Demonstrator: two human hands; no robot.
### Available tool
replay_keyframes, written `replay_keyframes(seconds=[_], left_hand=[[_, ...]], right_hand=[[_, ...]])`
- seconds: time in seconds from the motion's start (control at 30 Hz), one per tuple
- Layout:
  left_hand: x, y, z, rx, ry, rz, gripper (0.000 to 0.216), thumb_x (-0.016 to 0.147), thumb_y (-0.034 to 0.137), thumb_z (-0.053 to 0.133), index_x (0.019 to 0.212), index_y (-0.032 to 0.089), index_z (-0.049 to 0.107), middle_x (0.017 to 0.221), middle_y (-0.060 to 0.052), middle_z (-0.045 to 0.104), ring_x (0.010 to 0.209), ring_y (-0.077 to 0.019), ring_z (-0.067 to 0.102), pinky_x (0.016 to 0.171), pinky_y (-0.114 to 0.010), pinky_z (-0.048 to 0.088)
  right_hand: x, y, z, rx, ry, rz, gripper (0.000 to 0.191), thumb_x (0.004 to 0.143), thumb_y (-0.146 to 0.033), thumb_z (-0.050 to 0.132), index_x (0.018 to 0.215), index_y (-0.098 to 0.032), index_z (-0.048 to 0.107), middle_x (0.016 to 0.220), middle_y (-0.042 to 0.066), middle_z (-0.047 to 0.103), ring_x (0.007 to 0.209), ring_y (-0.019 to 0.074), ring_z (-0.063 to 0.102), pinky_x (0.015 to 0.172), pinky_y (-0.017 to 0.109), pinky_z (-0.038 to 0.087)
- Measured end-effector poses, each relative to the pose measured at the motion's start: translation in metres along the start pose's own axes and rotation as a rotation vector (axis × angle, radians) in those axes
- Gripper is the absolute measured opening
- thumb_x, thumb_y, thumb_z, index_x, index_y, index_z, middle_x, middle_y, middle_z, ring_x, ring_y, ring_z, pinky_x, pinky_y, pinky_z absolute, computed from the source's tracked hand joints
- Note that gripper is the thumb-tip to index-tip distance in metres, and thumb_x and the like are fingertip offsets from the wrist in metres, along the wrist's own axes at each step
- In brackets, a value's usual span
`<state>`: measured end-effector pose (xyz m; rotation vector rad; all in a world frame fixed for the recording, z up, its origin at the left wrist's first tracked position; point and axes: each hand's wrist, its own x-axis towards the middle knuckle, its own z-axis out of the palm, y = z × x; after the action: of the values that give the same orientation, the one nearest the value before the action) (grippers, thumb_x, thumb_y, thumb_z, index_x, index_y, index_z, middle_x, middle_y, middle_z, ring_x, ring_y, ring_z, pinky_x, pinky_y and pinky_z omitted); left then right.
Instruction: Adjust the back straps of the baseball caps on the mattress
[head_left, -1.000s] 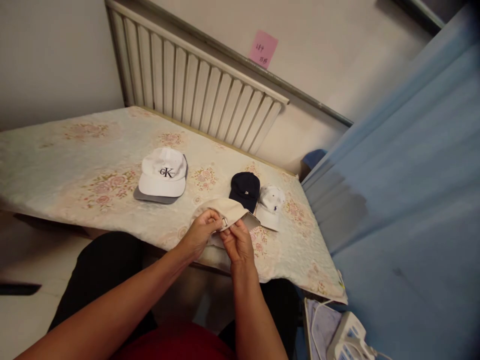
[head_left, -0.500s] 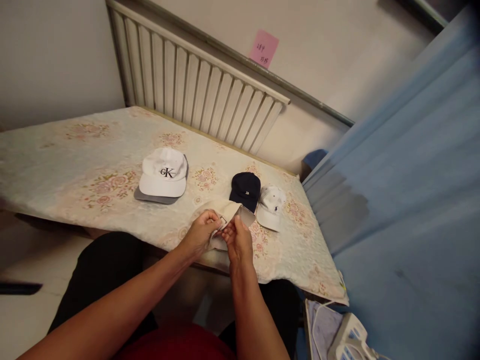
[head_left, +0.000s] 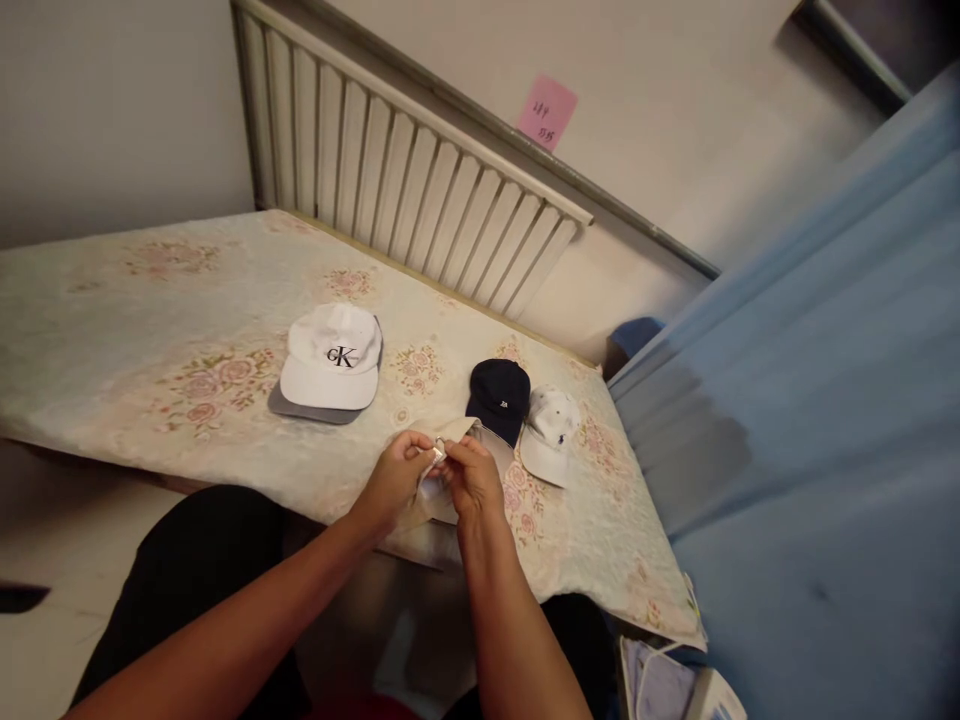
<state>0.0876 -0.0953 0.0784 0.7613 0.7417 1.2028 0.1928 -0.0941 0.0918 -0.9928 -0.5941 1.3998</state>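
Near the front edge of the bed, both hands are on a beige cap, mostly hidden behind them. My left hand pinches one end of its back strap. The fingers of my right hand are closed on the strap from the other side, at a small metal buckle. Just beyond lies a navy cap with a small white logo, and touching or close beside it a white cap with a small dark logo. To the left, a white cap with CK letters rests on a grey cap.
The caps lie on a bed with a floral quilted cover. A white radiator runs along the wall behind, under a pink note. A blue curtain hangs on the right. A pale device sits at bottom right.
My right hand's fingers have come in to meet my left fingers at the buckle. The strap ends are closer together. The view has shifted slightly; the other caps stay put.
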Motion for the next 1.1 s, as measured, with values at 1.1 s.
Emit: replay_keyframes(seconds=[1.1], left_hand=[[0.088, -0.004, -0.085, -0.355, -0.384, -0.249, 0.023, 0.068, 0.022, 0.075, 0.079, 0.014, 0.056, 0.065, -0.001, 0.061, 0.048, -0.0058, 0.048, 0.05, -0.018, 0.037]], right_hand=[[0.072, 0.051, 0.009, 0.143, 0.03, -0.054, 0.02, 0.054, -0.006, 0.067, 0.056, -0.021, 0.053, 0.052, -0.007, 0.051, 0.049, 0.0093, 0.046, 0.054, 0.024, 0.038]])
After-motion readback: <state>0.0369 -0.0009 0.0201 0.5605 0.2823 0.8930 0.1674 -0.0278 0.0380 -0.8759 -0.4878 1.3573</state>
